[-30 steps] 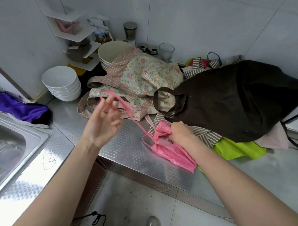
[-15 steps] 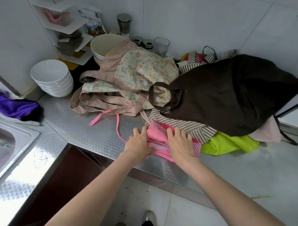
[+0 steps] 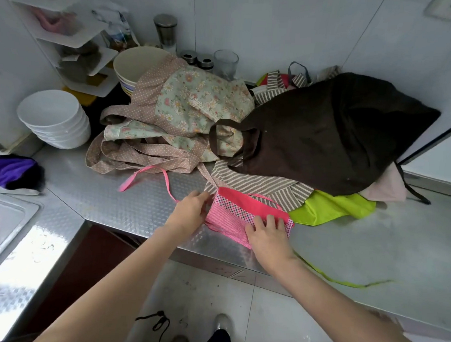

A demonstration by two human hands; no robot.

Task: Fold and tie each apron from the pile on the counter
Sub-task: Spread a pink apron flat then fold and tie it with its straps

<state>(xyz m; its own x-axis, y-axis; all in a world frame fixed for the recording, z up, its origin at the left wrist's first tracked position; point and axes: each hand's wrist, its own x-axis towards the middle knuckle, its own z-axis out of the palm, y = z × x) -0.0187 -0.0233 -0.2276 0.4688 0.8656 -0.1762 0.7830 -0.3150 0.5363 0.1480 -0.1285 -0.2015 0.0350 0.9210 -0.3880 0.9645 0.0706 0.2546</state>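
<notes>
Against the near edge of the apron pile (image 3: 285, 137), the pink apron (image 3: 239, 218) lay folded into a small packet on the counter (image 3: 119, 202). Since a second earlier the left hand (image 3: 189, 212) had dropped the strap (image 3: 152, 174) and now touched the packet's left end, fingers loosely bent; the right hand (image 3: 267, 233) pressed down with spread fingers. Folding appeared done; tying remained.

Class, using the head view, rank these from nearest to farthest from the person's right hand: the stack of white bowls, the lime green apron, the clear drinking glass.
From the right hand:
1. Lime green apron, just right of the hand, under the pile.
2. Clear drinking glass, at the back wall.
3. Stack of white bowls, far left corner.
</notes>
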